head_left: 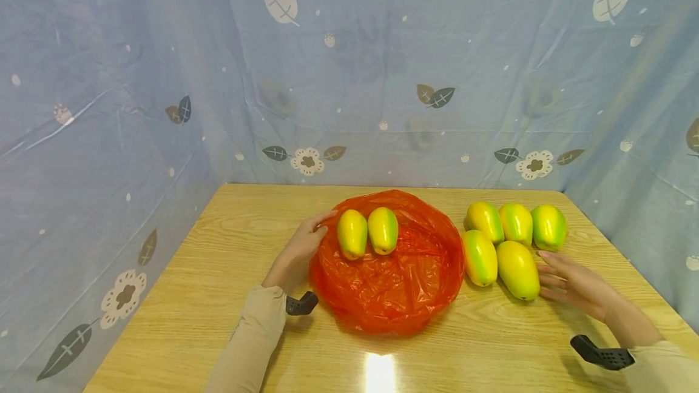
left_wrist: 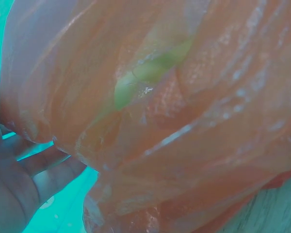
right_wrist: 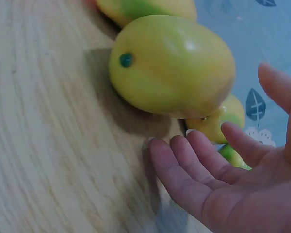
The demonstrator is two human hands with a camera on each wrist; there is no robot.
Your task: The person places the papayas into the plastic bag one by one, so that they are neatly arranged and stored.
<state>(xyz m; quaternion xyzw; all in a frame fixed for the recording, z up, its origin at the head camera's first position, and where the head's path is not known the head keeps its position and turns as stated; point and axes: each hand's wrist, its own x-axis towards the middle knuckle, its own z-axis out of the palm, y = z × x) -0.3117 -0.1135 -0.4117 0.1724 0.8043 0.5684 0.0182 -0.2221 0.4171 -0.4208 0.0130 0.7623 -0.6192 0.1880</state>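
Note:
A red plastic bag point(head_left: 404, 296) lies spread wide on the table, its mouth facing up. Inside it, at the back left, two yellow-green mangoes point(head_left: 352, 234) rest side by side. My left hand point(head_left: 299, 250) is at the bag's left rim with fingers extended; in the left wrist view some fingertips are hidden behind the bag film point(left_wrist: 184, 145). Several more mangoes point(head_left: 483, 222) sit grouped to the right of the bag. Beside the nearest mango point(head_left: 519, 270), on its right, my right hand point(head_left: 581, 290) is spread with nothing in it.
The wooden table point(head_left: 229, 229) carries everything. A blue patterned cloth point(head_left: 377, 77) hangs behind it and along both sides. Dark straps point(head_left: 601, 355) sit at the wrists.

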